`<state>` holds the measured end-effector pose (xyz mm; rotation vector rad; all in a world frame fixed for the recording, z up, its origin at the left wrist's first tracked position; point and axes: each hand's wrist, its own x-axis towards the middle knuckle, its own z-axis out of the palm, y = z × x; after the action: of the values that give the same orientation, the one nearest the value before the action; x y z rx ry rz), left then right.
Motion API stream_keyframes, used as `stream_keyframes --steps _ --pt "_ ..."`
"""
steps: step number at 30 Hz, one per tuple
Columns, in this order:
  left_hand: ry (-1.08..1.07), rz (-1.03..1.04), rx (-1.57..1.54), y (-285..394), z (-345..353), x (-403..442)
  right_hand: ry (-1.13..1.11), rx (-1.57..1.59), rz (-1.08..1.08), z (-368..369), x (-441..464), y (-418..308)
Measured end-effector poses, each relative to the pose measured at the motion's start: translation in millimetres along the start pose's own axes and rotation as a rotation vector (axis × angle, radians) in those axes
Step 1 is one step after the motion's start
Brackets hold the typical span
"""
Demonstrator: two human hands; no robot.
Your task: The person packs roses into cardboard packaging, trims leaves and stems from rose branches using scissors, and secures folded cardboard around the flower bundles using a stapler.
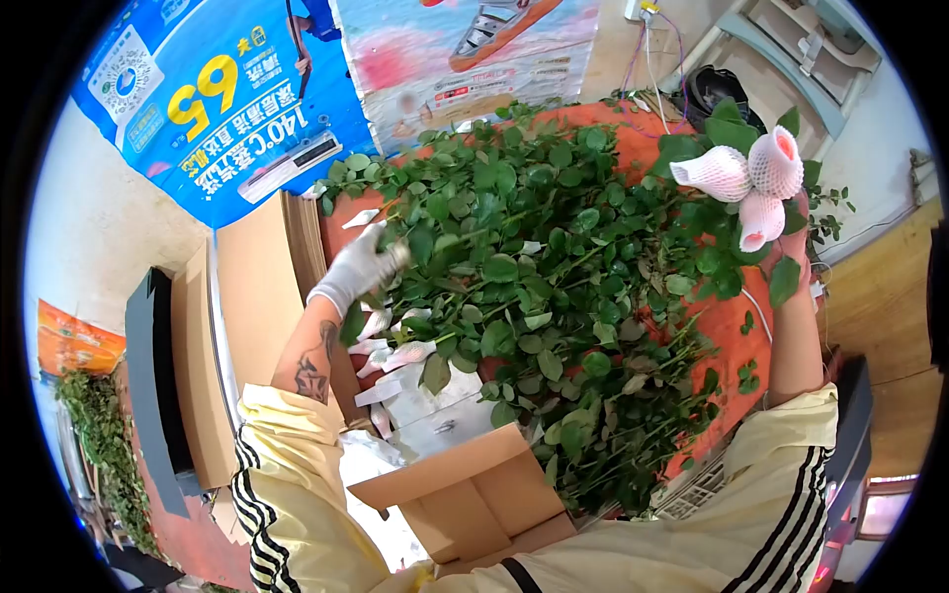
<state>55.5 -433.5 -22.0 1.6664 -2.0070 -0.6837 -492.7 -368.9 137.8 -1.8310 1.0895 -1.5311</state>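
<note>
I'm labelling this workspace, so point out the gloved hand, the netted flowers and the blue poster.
Gloved left hand (359, 269): head view, back of the glove.
Netted flowers (720, 174): head view, netting of the leftmost one.
Blue poster (198, 59): head view, printed face.

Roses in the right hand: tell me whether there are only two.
No, three netted roses show bunched together at the right hand, their net sleeves side by side.

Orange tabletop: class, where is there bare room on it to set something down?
The widest bare patch runs between the heaped leafy stems and the right forearm, with a few loose leaves. A smaller one shows at the far right. The middle is crowded; netted blooms crowd the left.
</note>
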Motion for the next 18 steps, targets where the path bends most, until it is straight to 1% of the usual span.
stream_keyframes --steps 1,3,5,8,10,11,12,13,14,15,17,18 --pt "-0.215 -0.001 -0.008 39.8 -11.5 -17.4 -0.026 -0.092 -0.045 -0.7 -0.8 -1.2" --pt "-0.446 0.046 0.105 46.3 3.0 -26.6 -0.047 -0.204 -0.101 -3.7 -0.5 -1.3" --pt "-0.447 0.014 0.226 58.7 8.7 -32.2 -0.064 -0.284 -0.146 -5.9 -0.9 -0.9" --pt "-0.229 0.097 0.5 81.8 -17.7 -36.6 -0.095 -0.359 -0.19 -12.1 -3.3 2.4" --pt "0.011 0.138 0.48 60.1 -48.4 -29.7 -0.126 -0.366 -0.187 -19.3 -7.2 6.9" --pt "0.033 0.094 0.483 55.3 -72.5 -24.4 -0.144 -0.349 -0.169 -22.2 -9.5 8.9" --pt "0.11 0.136 0.527 39.4 -92.7 -19.7 -0.036 -0.226 -0.123 -22.9 -12.7 18.3" --pt "0.155 0.14 0.494 38.7 -111.2 -23.9 0.023 -0.165 -0.1 -23.2 -13.7 17.6" --pt "0.16 0.203 0.453 16.8 -127.4 -21.6 0.084 -0.103 -0.08 -23.5 -14.8 17.0" --pt "0.139 0.131 0.365 20.6 -141.7 -25.6 0.11 -0.052 -0.054 -26.3 -14.3 16.7" --pt "0.235 0.039 0.199 -5.8 -158.6 -28.9 0.131 -0.039 -0.046 -28.1 -18.5 12.3" --pt "0.23 0.043 0.2 -3.7 -155.5 -33.8 0.137 -0.043 -0.046 -28.9 -19.6 10.3"
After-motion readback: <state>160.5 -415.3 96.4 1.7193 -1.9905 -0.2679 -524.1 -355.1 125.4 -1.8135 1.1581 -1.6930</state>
